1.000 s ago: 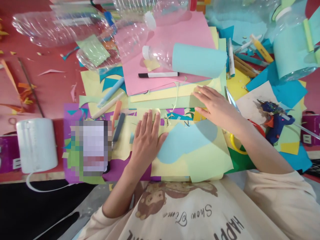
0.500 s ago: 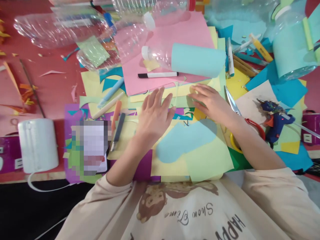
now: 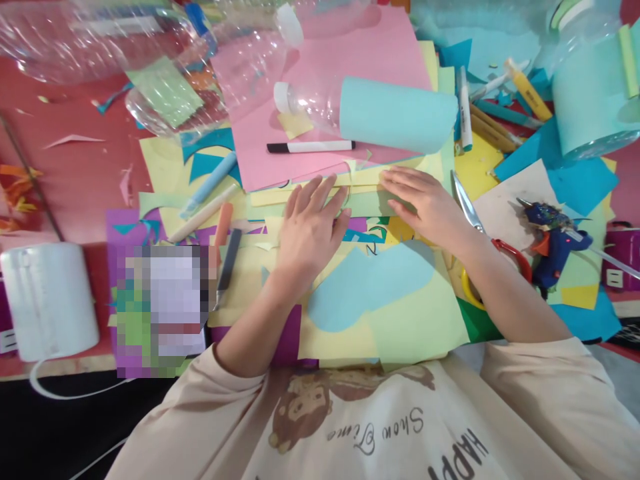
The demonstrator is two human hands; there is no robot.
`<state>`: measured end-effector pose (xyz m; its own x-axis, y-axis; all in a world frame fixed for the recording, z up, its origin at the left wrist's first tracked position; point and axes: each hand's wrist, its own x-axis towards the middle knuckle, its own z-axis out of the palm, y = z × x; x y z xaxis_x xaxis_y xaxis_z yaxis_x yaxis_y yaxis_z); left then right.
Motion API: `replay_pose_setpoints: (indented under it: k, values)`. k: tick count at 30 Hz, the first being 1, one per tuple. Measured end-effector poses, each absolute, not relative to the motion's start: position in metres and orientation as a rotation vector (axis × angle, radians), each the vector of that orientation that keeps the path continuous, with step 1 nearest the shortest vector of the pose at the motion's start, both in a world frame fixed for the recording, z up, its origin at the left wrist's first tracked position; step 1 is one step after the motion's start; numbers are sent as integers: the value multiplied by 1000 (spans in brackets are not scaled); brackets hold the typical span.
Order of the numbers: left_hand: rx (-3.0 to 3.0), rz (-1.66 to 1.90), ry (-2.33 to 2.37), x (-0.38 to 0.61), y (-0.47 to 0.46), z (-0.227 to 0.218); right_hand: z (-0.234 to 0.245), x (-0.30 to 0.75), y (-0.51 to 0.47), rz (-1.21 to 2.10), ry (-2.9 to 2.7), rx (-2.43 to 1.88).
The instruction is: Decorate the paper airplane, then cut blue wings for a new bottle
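Note:
My left hand (image 3: 307,230) lies flat, fingers stretched out, on a pile of coloured paper sheets. Its fingertips reach a pale green strip (image 3: 370,203) below the pink sheet (image 3: 345,80). My right hand (image 3: 425,203) also rests open on that green strip, fingers pointing left, close to the left hand. Nearer to me lies a yellow sheet (image 3: 415,320) with a light blue cut-out shape (image 3: 370,283) on it. Neither hand holds anything.
A plastic bottle wrapped in light blue paper (image 3: 390,113) lies on the pink sheet, with a black marker (image 3: 310,147) below it. Scissors (image 3: 480,227) and a blue glue gun (image 3: 550,237) lie at the right. Clear bottles (image 3: 150,60), pens and a white roll (image 3: 47,300) are at the left.
My left hand slid forward from the yellow sheet up to the green strip. My right hand shifted slightly left on the strip. The view drifted a little to the right.

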<state>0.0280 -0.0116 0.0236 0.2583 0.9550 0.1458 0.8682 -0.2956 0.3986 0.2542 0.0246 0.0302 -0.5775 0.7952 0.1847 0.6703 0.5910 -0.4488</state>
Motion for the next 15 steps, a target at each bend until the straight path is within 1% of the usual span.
replay_pose_setpoints:
  k: [15]
  values:
    - [2229, 656, 1679, 24, -4, 16, 18, 247, 34, 276, -2350, -1362]
